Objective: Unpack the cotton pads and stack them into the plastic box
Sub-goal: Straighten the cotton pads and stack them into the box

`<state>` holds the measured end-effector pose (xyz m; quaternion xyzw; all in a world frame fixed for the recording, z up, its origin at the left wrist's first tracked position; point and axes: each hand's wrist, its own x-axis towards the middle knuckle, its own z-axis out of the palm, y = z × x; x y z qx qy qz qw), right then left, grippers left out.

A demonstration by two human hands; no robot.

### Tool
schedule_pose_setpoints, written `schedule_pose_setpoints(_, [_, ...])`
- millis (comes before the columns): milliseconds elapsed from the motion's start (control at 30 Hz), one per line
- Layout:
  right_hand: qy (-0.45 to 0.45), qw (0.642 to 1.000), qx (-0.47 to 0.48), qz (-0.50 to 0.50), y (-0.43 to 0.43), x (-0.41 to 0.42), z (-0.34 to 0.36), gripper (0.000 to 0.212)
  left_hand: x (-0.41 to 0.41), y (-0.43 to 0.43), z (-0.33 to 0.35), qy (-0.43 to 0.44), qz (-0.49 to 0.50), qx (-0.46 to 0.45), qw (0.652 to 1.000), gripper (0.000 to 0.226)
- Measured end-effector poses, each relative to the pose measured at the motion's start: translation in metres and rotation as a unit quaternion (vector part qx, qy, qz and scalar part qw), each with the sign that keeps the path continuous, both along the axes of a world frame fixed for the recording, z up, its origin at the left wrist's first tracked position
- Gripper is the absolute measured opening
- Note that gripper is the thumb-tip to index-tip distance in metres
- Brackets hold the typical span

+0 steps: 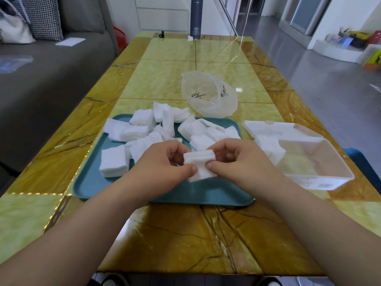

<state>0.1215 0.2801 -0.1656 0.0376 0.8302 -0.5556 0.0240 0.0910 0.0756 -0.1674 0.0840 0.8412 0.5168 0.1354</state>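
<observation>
Both hands hold a small stack of white cotton pads (pixel 199 164) above the teal tray (pixel 191 193). My left hand (pixel 165 164) pinches its left side with thumb and curled fingers. My right hand (pixel 233 162) pinches the right side the same way. Loose pads and small piles of pads (pixel 142 129) cover the tray's far half, and one square pile (pixel 114 161) lies at its left. The clear plastic box (pixel 315 162) stands open to the right of the tray, with a few pads (pixel 268 145) at its left end. Its lid (pixel 274 127) lies behind it.
An empty clear plastic bag (pixel 209 96) with black print lies beyond the tray. A dark tall bottle (pixel 196 17) and a small white item (pixel 190 38) stand at the table's far edge. A grey sofa (pixel 51 79) runs along the left. A blue chair edge (pixel 362 162) shows at right.
</observation>
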Motion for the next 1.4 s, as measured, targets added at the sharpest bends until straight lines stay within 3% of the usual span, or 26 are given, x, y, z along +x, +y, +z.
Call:
schedule_pose_setpoints(100, [0.029,0.998,0.053,0.017,-0.0020,-0.0015,-0.0036,0.020,0.0015,0.0003,-0.0001,0.027,-0.015,-0.059,0.998,0.012])
schedule_pose_setpoints(167, [0.026,0.998,0.050,0.017,-0.0020,-0.0029,-0.0051,0.016,0.0016,0.0008,0.0002,0.019,-0.014,-0.050,0.998,0.009])
schedule_pose_setpoints(467, [0.014,1.000,-0.017,-0.010,-0.0010,-0.0021,-0.0069,0.019,-0.0003,0.0014,0.0042,-0.132,0.001,0.098,0.986,0.019])
schedule_pose_setpoints(667, [-0.010,0.994,-0.109,-0.023,-0.0013,-0.0026,-0.0066,0.023,-0.0041,0.0014,0.0046,-0.248,0.008,0.225,0.942,0.023])
schedule_pose_setpoints(767, [-0.042,0.980,-0.195,-0.024,-0.0038,-0.0009,-0.0052,0.024,-0.0041,0.0005,0.0068,-0.282,-0.003,0.251,0.926,0.030])
schedule_pose_setpoints(867, [-0.041,0.977,-0.207,-0.019,-0.0045,-0.0005,-0.0053,0.021,-0.0037,0.0014,0.0069,-0.304,-0.010,0.270,0.914,0.035])
schedule_pose_setpoints(1033, [-0.041,0.971,-0.234,-0.021,-0.0045,-0.0013,-0.0044,0.021,-0.0012,0.0061,0.0050,-0.259,-0.003,0.270,0.927,0.025])
schedule_pose_setpoints(1267, [-0.033,0.972,-0.228,-0.042,-0.0054,-0.0026,-0.0070,0.022,0.0010,0.0054,-0.0022,-0.159,0.013,0.174,0.972,0.010])
schedule_pose_setpoints(1400, [-0.043,0.969,-0.244,-0.015,-0.0077,-0.0003,-0.0026,0.023,0.0008,0.0051,-0.0014,-0.142,0.028,0.197,0.970,0.011])
